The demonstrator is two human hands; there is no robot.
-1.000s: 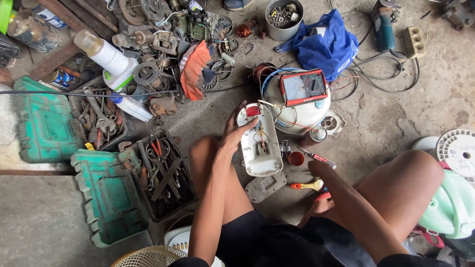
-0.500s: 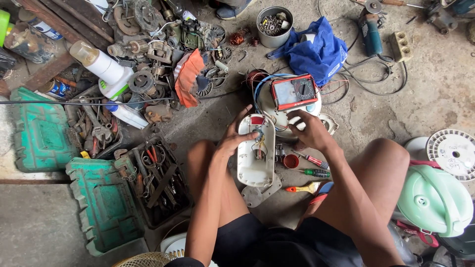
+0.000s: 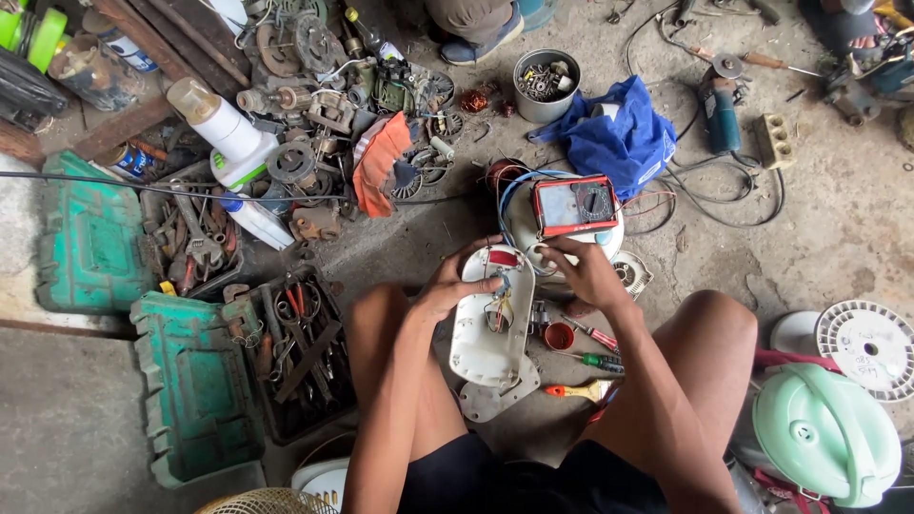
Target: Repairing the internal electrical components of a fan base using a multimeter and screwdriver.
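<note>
A white appliance base housing (image 3: 487, 347) lies open on the floor between my knees, with coloured wires showing inside. My left hand (image 3: 455, 283) grips its upper left edge. My right hand (image 3: 584, 269) rests at the housing's top right, fingers curled near the wires, just below a red multimeter (image 3: 574, 205). The meter sits on a white round body (image 3: 522, 224). What the right fingers pinch is hidden.
Screwdrivers (image 3: 592, 362) lie by my right knee. Green toolboxes (image 3: 195, 385) with pliers and wrenches stand at left, motor parts and a white bottle (image 3: 227, 128) behind. A blue cloth (image 3: 617, 138), a grinder (image 3: 721, 112), a tin of bits (image 3: 545, 84) and a green cover (image 3: 824, 433) lie around.
My right hand has come up from the floor by the screwdrivers to the top of the housing under the meter. The left hand stays on the housing. The view has shifted.
</note>
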